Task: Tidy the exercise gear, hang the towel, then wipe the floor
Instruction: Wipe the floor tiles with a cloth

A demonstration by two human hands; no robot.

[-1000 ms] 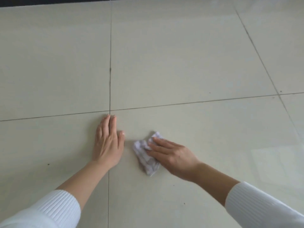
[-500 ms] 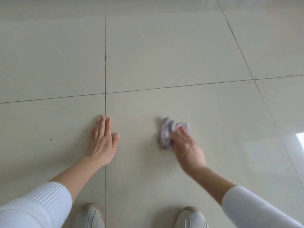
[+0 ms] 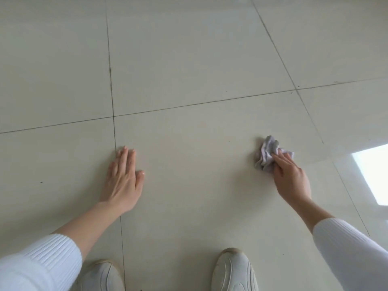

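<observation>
A small crumpled grey-white cloth (image 3: 266,153) lies on the pale tiled floor (image 3: 189,59), to the right of centre. My right hand (image 3: 290,179) holds the cloth against the tile, with the index finger stretched over it and the other fingers tucked round its near side. My left hand (image 3: 123,179) rests flat on the floor to the left, fingers straight, beside a dark grout line. Both forearms come out of white ribbed sleeves.
My two white shoes (image 3: 234,271) (image 3: 102,278) stand on the tiles at the bottom edge. A bright window reflection (image 3: 373,173) shines on the floor at the far right. Dark grout lines cross the large beige tiles, and a few tiny dark specks dot them.
My right hand has slid the cloth from just beside my left hand out to the right. The view has tipped down, bringing my shoes into sight. The left hand stays planted.
</observation>
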